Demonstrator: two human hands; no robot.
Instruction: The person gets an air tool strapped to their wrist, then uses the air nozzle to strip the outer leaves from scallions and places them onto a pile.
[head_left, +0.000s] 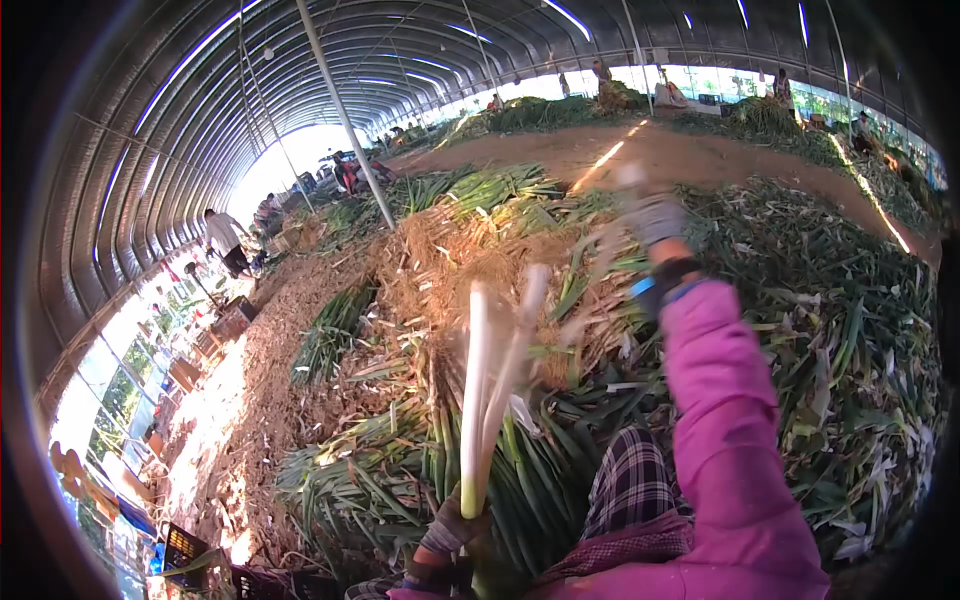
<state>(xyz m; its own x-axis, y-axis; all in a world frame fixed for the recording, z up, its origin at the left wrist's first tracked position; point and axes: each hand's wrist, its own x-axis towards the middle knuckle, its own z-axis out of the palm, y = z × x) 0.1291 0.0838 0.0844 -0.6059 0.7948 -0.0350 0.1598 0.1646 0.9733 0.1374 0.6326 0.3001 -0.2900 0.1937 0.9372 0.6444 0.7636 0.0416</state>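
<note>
My left hand (452, 528), in a grey glove at the bottom centre, is wrapped round the lower part of a few long green onions (474, 390). Their white stalks point upward, and one is blurred by motion. Out in front to the right, my right hand (655, 218) is raised in a grey glove, its fingers smeared by motion. A faint pale streak trails below it, too blurred to name. Beyond my left hand lies a heap of untrimmed green onions (450, 255) with tan roots. More green stalks (525, 480) lie beside my leg.
Discarded leaves (800, 330) cover the ground on the right. Peelings litter the floor (270, 400) on the left, near a dark crate (185, 550). A metal pole (345, 110) rises ahead. Other people, one a standing person (224, 238), are farther off.
</note>
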